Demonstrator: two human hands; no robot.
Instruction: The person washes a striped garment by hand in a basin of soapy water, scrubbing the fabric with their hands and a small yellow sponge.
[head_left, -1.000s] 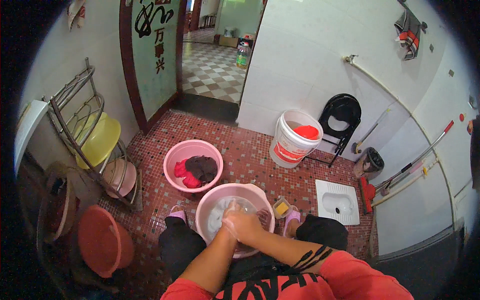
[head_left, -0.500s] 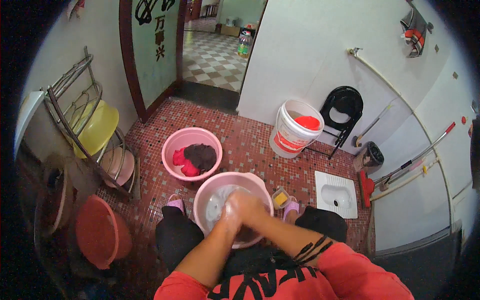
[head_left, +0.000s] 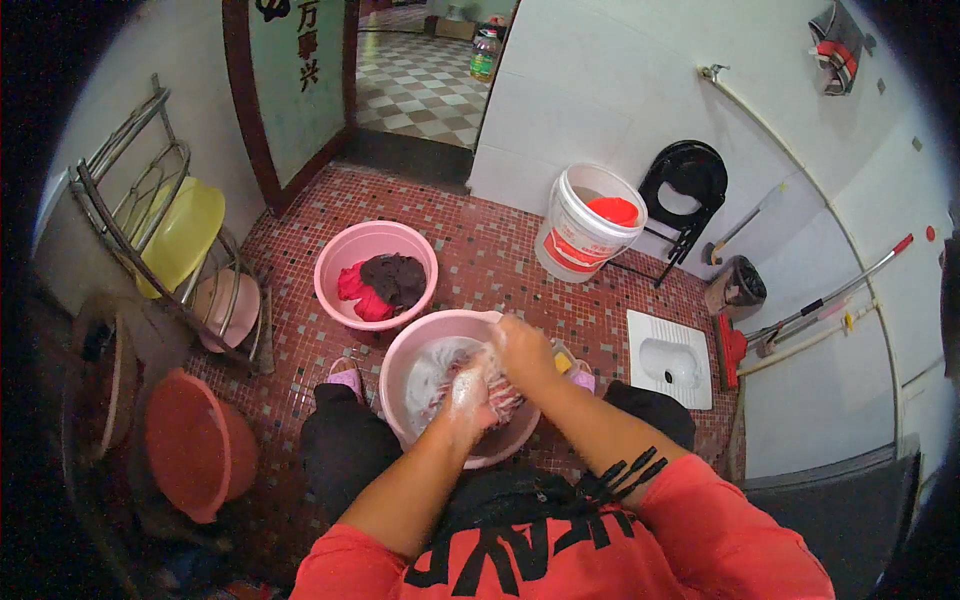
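Note:
A pink basin between my feet holds sudsy water and a wet red-and-white striped cloth. My left hand, covered in foam, grips the cloth low inside the basin. My right hand is closed on the cloth higher up, near the basin's back right rim. Just right of the basin, a yellow soap bar lies in a small container, partly behind my right hand.
Another pink basin holds red and dark clothes. A white bucket, black folding chair and squat toilet stand right. A metal rack with basins and a red-brown tub are left; an open doorway is ahead.
My right hand has risen up and to the right from beside my left hand, exposing more striped cloth. The surroundings have shifted upward in the picture.

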